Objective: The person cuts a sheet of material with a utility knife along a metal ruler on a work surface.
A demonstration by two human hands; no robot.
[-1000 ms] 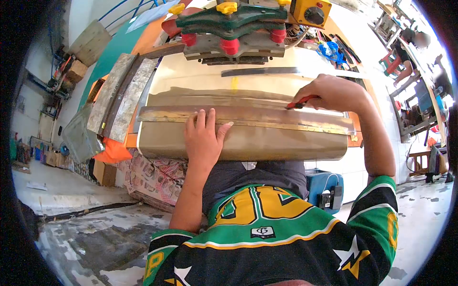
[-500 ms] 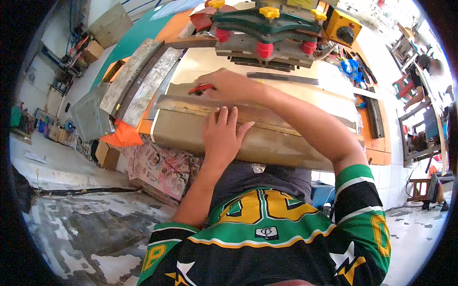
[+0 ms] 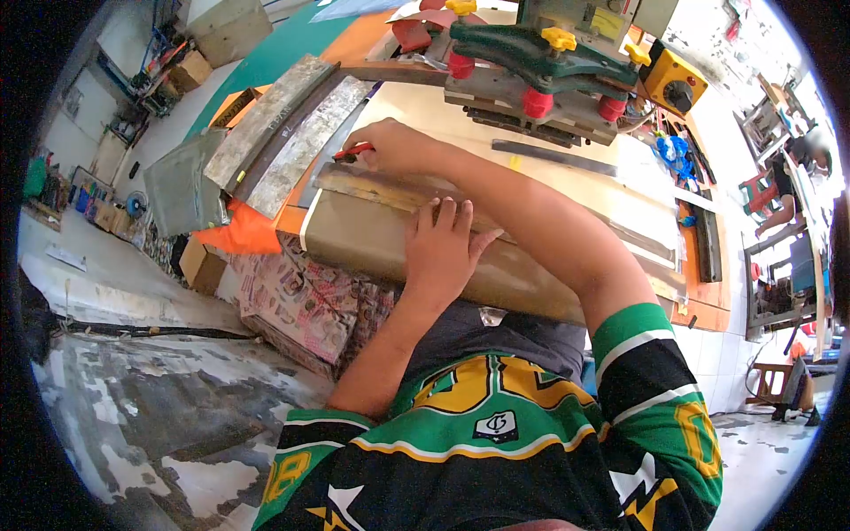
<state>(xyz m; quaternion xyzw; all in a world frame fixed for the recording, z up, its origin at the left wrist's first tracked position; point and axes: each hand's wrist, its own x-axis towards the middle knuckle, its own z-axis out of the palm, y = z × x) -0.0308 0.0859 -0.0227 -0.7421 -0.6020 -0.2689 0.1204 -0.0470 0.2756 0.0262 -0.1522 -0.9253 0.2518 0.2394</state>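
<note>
My left hand [image 3: 441,252] lies with fingers spread on a long brown, worn straight bar [image 3: 367,188], pressing it onto an olive-brown sheet [image 3: 367,232] that hangs over the table's near edge. Beyond the bar, my right hand [image 3: 390,146] is closed around a small red-handled tool [image 3: 353,152], which looks like a cutter. This tool is near the bar's left end, on the far side of it; its tip is too small to make out. My right forearm crosses over the bar.
A green press-like machine [image 3: 540,66] with yellow knobs stands at the back, beside a yellow switch box [image 3: 677,80]. Heavy metal bars [image 3: 274,124] lie at the left. A dark flat strip [image 3: 553,157] lies beyond my arm. A person [image 3: 801,155] sits at far right.
My right hand has moved left along the bar with the red tool, closer to the bar's left end. The left hand stays on the bar. The whole view has shifted a little.
</note>
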